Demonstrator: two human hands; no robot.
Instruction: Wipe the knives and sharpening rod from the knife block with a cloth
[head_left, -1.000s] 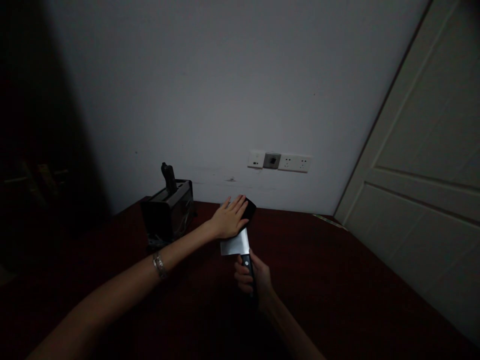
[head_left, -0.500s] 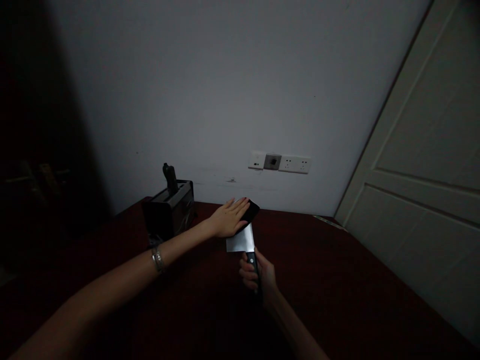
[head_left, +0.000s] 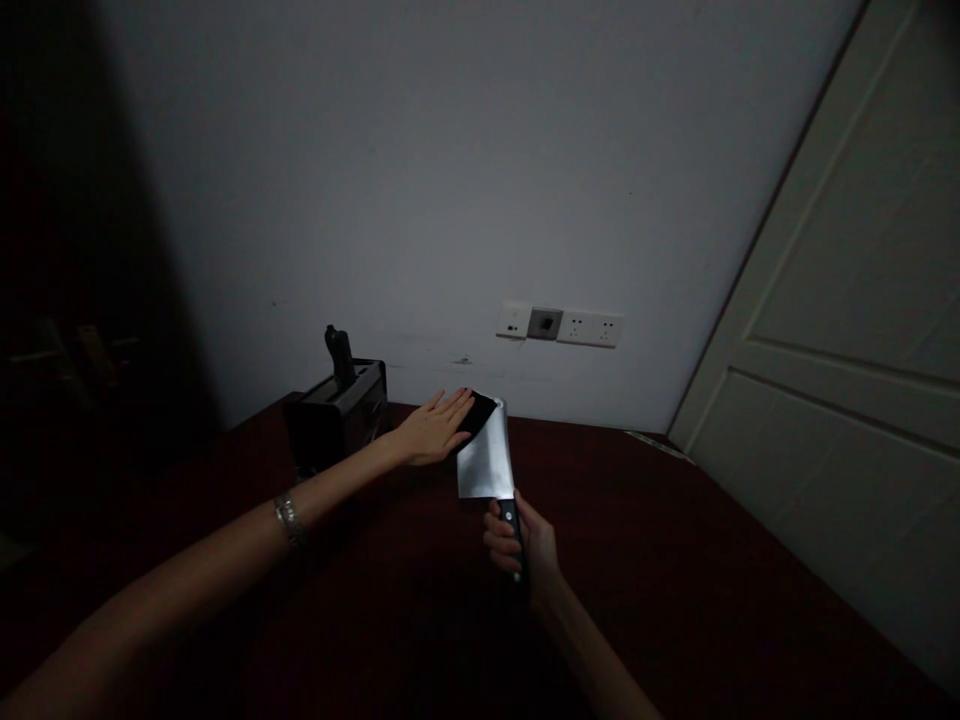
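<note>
Now gripping the cleaver (head_left: 486, 455) by its handle (head_left: 509, 518) in the tightly curled right hand (head_left: 523, 545), over the red table (head_left: 645, 540), tip towards the wall (head_left: 420, 200). Meanwhile, laying the left hand (head_left: 431, 430) flat, outstretched, on the black cloth (head_left: 478, 414) at the blade's (head_left: 487, 465) upper left, right of the dark box (head_left: 337, 415).
</note>
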